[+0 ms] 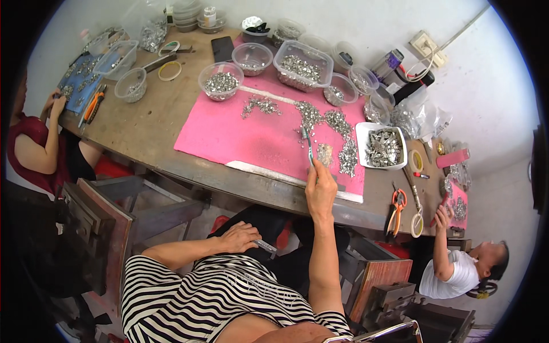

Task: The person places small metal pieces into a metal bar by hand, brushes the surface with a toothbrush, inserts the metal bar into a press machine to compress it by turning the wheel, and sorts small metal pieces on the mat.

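Observation:
My right hand [321,191] is closed around the handle of a toothbrush [310,150] with a pale handle and dark stripes. The brush head points away from me, over the pink mat [214,128], close to a pile of small silver metal pieces [309,114]. Near its handle lies a small pale gold patch of pieces [325,154]. More silver pieces [347,157] form a band to the right, and a looser heap [262,106] lies to the left. Low over my lap, my left hand [239,236] has its fingers curled on a narrow silver strip [265,246] that sticks out past them.
A white tub [382,146] of silver parts stands right of the mat. Clear plastic bowls [222,82] and a rectangular container [303,64] line its back. Orange-handled pliers [396,211] and tape rolls [417,225] lie at the right. One person works at each side.

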